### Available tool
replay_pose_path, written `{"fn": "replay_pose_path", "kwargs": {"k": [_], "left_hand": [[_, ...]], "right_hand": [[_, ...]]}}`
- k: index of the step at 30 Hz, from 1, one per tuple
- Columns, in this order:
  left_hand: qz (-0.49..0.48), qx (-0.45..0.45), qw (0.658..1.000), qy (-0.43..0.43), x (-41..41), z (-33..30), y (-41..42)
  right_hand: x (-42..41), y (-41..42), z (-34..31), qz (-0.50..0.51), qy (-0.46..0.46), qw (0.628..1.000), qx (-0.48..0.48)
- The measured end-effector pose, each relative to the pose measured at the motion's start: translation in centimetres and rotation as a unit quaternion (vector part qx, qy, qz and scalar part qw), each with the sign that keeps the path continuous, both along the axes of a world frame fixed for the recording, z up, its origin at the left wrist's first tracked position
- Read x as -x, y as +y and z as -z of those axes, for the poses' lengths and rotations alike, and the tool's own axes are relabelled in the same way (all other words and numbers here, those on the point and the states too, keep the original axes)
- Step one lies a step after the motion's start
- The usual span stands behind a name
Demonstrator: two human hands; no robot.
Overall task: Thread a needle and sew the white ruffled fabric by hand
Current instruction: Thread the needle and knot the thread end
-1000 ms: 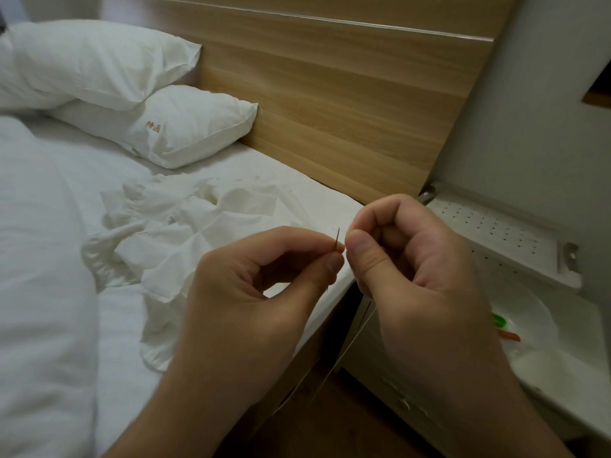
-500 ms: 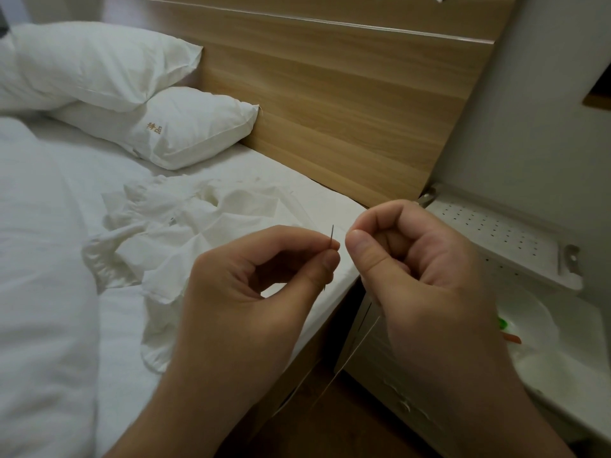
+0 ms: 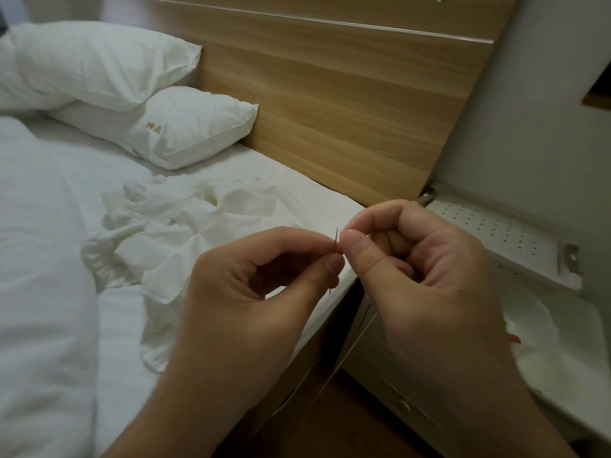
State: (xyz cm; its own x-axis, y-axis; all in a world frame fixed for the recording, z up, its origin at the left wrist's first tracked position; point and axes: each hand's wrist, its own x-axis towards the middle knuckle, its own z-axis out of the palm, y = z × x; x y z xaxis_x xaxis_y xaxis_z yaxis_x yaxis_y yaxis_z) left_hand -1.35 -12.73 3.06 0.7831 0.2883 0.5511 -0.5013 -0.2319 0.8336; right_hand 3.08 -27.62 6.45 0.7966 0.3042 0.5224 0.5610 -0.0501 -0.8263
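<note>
The left hand (image 3: 264, 292) pinches a thin dark steel needle (image 3: 336, 241) between thumb and forefinger, holding it nearly upright with the eye end poking out at 12 o'clock and the tip just showing below the thumb. The right hand (image 3: 429, 269) is closed in a loose fist, thumb and forefinger pressed together just beside the needle at its 3 o'clock, apparently clamped on the end of a fine pale thread (image 3: 344, 355) that trails down toward 6 o'clock. To thread well, I judge the left hand should stay steady while the right feeds only a short, stiff stub of thread squarely at the eye. The crumpled white ruffled fabric (image 3: 185, 233) lies on the white-sheeted bed (image 3: 49, 325) at 10 o'clock of the hands, untouched. Beyond it, 2 white pillows (image 3: 148, 104) lean on the wooden headboard (image 3: 347, 104); a white perforated bedside unit (image 3: 496, 233) sits at 3 o'clock. The eye itself and the thread's tip are too small to make out, so whether the thread has entered cannot be told.
</note>
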Motion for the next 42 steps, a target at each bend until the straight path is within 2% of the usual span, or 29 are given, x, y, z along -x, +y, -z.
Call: {"fn": "replay_pose_path", "kwargs": {"k": [10, 42], "left_hand": [[0.0, 0.014, 1.0, 0.005, -0.12, 0.13, -0.04], [-0.019, -0.025, 0.999, -0.01, -0.13, 0.28, -0.19]], "right_hand": [[0.13, -0.09, -0.12, 0.009, -0.009, 1.0, 0.005], [-0.04, -0.24, 0.19, 0.007, -0.011, 1.0, 0.007]]}}
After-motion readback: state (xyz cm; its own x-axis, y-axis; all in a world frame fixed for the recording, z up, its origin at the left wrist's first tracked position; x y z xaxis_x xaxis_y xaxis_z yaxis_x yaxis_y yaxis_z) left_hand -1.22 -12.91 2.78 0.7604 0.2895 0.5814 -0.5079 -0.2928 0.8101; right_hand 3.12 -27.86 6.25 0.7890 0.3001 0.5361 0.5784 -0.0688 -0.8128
